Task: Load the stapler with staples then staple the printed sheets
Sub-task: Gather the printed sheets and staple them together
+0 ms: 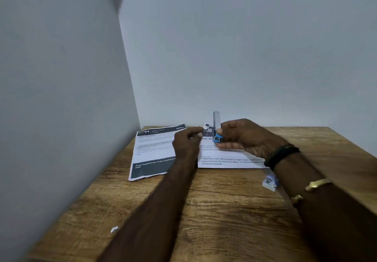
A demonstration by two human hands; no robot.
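Blue stapler [217, 137] half hidden, gripped by right hand [243, 137], left hand [186, 144] pinching a blurred silvery bit [204, 128]

We log stapler [216, 125]: silver metal arm, bright blue base. Small piece [204, 128] beside it: pale silvery. Left sheet [155, 149]: white, black print, dark grey bands top and bottom, white lettering on bands. Right sheet [230, 159]: white, dark header block, white numerals. Table [224, 221]: brown wood grain, darker streaks. Wall [244, 47]: plain pale grey-blue. We note wristband [282, 155] black, bangle [318, 184] gold. Small box [269, 183]: white, blue patch.
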